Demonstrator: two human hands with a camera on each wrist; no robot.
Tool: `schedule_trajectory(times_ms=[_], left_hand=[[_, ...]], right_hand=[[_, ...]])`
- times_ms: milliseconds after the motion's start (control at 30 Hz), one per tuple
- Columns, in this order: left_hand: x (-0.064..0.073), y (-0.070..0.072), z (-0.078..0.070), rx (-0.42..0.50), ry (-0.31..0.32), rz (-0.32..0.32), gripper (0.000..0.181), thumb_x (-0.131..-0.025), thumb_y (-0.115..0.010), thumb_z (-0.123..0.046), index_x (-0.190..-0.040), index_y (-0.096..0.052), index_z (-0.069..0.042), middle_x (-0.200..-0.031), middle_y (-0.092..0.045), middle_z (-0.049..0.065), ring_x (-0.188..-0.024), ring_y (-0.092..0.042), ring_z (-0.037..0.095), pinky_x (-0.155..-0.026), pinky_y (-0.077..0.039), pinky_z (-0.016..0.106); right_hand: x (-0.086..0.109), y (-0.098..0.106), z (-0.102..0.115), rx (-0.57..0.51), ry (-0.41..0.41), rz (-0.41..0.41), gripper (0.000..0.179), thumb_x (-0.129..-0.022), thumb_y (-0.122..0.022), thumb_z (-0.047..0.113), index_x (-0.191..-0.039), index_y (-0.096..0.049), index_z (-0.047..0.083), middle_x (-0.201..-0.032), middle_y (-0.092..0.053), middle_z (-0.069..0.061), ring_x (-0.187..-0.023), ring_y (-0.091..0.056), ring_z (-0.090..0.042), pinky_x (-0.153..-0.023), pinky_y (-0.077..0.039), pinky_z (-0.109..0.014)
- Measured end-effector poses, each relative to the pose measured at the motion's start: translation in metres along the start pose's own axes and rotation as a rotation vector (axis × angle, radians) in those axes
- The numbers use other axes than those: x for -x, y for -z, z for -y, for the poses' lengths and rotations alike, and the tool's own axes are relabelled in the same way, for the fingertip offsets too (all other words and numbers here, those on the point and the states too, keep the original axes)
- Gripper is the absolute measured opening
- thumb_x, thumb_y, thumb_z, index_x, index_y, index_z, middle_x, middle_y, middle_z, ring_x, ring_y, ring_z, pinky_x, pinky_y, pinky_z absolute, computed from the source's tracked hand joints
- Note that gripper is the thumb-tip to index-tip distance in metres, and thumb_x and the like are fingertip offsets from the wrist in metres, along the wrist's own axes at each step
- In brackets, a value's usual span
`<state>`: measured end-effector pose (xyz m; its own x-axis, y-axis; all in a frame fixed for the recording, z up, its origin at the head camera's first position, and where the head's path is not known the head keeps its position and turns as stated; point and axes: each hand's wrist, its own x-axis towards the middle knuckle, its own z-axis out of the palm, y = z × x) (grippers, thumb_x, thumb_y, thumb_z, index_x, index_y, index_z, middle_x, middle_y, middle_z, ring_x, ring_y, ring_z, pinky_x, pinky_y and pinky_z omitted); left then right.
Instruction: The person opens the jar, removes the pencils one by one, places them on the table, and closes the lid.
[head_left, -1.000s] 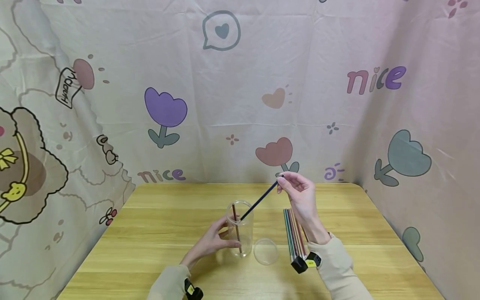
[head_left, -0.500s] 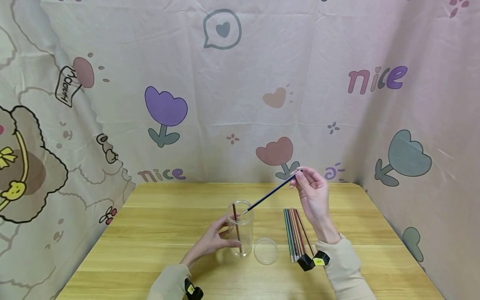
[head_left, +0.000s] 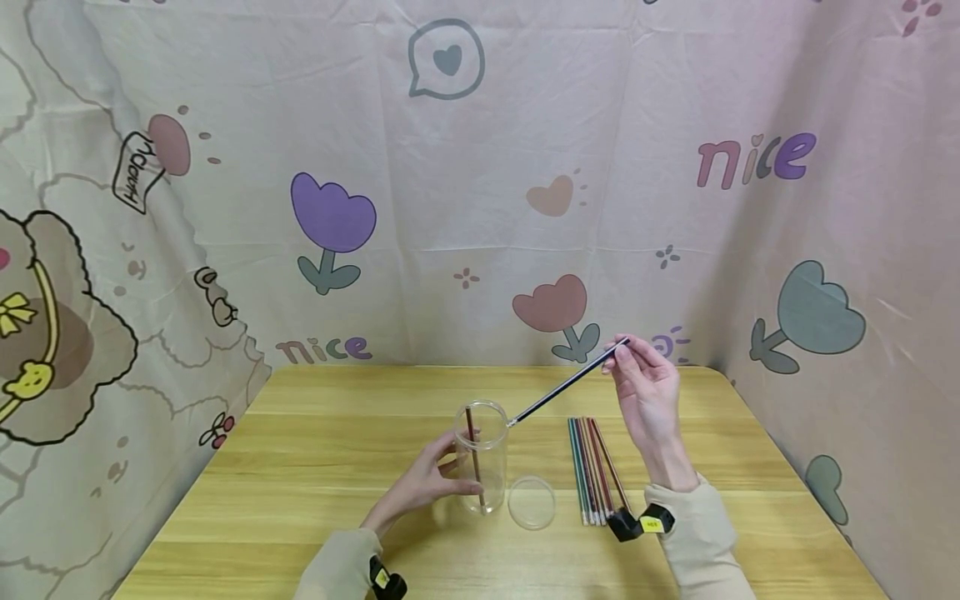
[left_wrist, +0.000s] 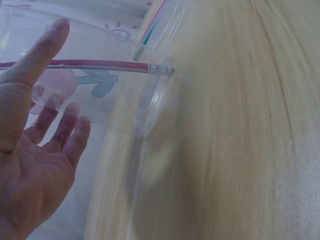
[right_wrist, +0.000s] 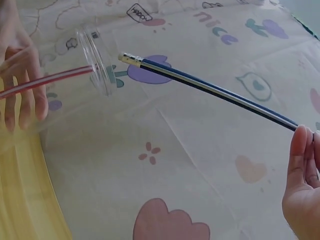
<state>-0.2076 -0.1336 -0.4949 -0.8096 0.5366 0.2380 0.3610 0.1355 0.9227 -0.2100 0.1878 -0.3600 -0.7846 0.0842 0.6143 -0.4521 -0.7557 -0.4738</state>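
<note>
My left hand (head_left: 422,486) holds a clear jar (head_left: 494,471) around its side; the jar stands upright on the table. Inside it leans a red pencil (head_left: 473,457), its metal-banded eraser end (left_wrist: 159,69) down at the jar's bottom. My right hand (head_left: 651,400) pinches a dark blue striped pencil (head_left: 566,385) at its far end, up and right of the jar. That pencil slants, with its eraser end (right_wrist: 129,59) lowest, just outside the jar's mouth (right_wrist: 104,65). A small gap shows there in the right wrist view.
A clear round lid (head_left: 532,503) lies right of the jar. Further right, several coloured pencils (head_left: 587,471) lie side by side on the wooden table (head_left: 300,467), partly under my right wrist's camera (head_left: 624,525). A printed cloth (head_left: 450,167) hangs behind the table.
My right hand has moved right, drawing the dark blue pencil's eraser end from inside the jar's mouth to just outside the rim. The left hand and jar stay in place.
</note>
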Motion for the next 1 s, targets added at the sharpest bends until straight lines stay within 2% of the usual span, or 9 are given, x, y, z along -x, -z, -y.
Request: schedule_trajectory(times_ms=[167, 333, 467, 667, 1000], left_hand=[[0.001, 0.0, 0.0, 0.01, -0.01, 0.003, 0.071, -0.083, -0.082, -0.013, -0.145, -0.048, -0.009, -0.154, -0.04, 0.028, -0.141, -0.04, 0.048, -0.117, -0.037, 0.065], [0.001, 0.0, 0.0, 0.01, -0.015, -0.004, 0.072, -0.083, -0.083, -0.013, -0.145, -0.048, -0.009, -0.152, -0.043, 0.027, -0.14, -0.042, 0.047, -0.117, -0.038, 0.065], [0.001, 0.0, 0.0, 0.005, -0.021, -0.008, 0.073, -0.082, -0.083, -0.012, -0.146, -0.048, -0.01, -0.15, -0.046, 0.024, -0.139, -0.043, 0.046, -0.118, -0.039, 0.063], [0.001, 0.001, 0.0, 0.005, -0.028, -0.004, 0.07, -0.083, -0.083, -0.012, -0.144, -0.049, -0.01, -0.154, -0.043, 0.024, -0.141, -0.042, 0.046, -0.118, -0.039, 0.063], [0.001, 0.0, 0.0, -0.002, -0.028, -0.007, 0.069, -0.083, -0.083, -0.013, -0.144, -0.05, -0.011, -0.153, -0.044, 0.022, -0.14, -0.043, 0.045, -0.118, -0.039, 0.062]], right_hand=[[-0.001, 0.008, 0.003, -0.023, 0.015, -0.029, 0.025, -0.096, -0.049, -0.016, -0.106, -0.071, -0.01, -0.101, -0.075, -0.017, -0.078, -0.072, -0.02, -0.07, -0.064, -0.024], [-0.002, 0.015, 0.006, -0.005, -0.004, -0.07, 0.025, -0.096, -0.05, -0.017, -0.103, -0.072, -0.008, -0.098, -0.077, -0.017, -0.076, -0.072, -0.02, -0.068, -0.064, -0.023], [-0.001, 0.023, 0.006, 0.087, -0.034, -0.119, 0.022, -0.094, -0.055, -0.016, -0.101, -0.073, -0.005, -0.095, -0.078, -0.014, -0.073, -0.071, -0.018, -0.066, -0.063, -0.021], [0.001, 0.038, 0.002, 0.263, -0.096, -0.18, 0.024, -0.093, -0.058, -0.016, -0.098, -0.075, 0.0, -0.093, -0.079, -0.009, -0.068, -0.068, -0.014, -0.061, -0.06, -0.02], [0.002, 0.064, -0.004, 0.54, -0.217, -0.183, 0.024, -0.091, -0.062, -0.013, -0.097, -0.077, 0.005, -0.085, -0.078, -0.001, -0.065, -0.065, -0.009, -0.06, -0.059, -0.017]])
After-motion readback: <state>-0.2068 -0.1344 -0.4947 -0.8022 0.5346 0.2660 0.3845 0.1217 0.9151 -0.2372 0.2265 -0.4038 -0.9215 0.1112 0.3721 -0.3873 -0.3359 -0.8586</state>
